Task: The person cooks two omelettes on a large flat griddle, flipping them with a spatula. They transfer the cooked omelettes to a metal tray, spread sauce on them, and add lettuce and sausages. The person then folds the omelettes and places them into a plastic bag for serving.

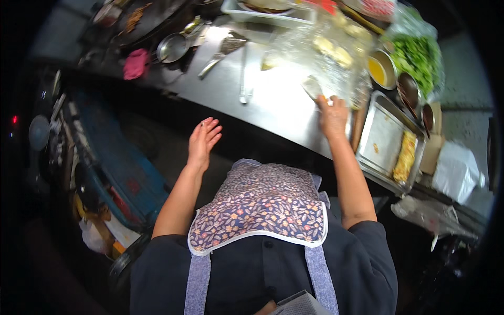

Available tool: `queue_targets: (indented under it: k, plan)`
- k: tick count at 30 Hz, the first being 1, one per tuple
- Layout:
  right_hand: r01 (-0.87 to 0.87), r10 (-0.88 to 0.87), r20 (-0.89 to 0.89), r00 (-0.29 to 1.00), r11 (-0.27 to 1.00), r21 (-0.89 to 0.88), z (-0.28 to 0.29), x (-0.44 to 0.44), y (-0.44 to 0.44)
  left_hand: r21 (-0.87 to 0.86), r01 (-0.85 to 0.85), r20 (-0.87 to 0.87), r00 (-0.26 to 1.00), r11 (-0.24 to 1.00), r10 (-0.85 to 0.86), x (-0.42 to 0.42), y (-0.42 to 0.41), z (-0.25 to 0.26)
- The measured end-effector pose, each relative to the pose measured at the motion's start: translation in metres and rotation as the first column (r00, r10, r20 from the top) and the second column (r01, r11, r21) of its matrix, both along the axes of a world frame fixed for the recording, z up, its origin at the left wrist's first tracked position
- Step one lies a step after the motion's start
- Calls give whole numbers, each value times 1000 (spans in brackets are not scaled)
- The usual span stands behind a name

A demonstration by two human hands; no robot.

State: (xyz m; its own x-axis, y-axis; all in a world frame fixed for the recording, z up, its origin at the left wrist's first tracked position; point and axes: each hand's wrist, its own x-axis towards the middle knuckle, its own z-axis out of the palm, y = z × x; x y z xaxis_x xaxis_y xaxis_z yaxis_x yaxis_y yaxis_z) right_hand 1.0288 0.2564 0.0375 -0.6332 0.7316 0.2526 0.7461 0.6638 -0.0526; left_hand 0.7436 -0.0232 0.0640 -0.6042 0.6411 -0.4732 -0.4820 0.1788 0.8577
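My right hand [334,118] is closed around a flat-bladed scraper [312,87], its blade pointing up and left over the stainless steel worktop [220,92]. Just beyond it, clear plastic sheeting [291,47] covers several pale dough pieces [342,57]. My left hand [204,139] hangs in the air short of the worktop's front edge, palm turned inward and holding nothing. On the steel between the two hands' sides lie a long thin metal utensil [243,75] and a wide metal spatula [226,49].
At right, a metal tray [382,134] holds a rolled egg pancake [405,157]. Behind it stand a bowl of yellow liquid [380,71] and bagged green lettuce [413,55]. A metal ladle or pan [172,48], a pink cloth [136,64] and a dark griddle [151,19] sit at left.
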Motion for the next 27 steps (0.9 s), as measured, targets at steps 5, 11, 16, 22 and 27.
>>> queue_targets:
  k: [5,11,16,22,27]
  plan:
    - [-149,125,-167,978,979,-138,16,-68,-20,390,-151,554,826,909,-101,-24,10,32]
    - [-16,44,48,998,877,-480,18,-182,-63,562,-171,620,735,809,-275,-42,46,63]
    - [93,-69,64,996,811,-577,13,-222,-47,291,26,375,917,956,-139,-73,60,69]
    - [109,-141,-4,990,784,-611,24,-204,-46,102,104,123,986,989,-116,-119,61,47]
    - [178,-191,30,981,832,-526,31,-195,-60,50,125,97,987,991,-129,-208,62,27]
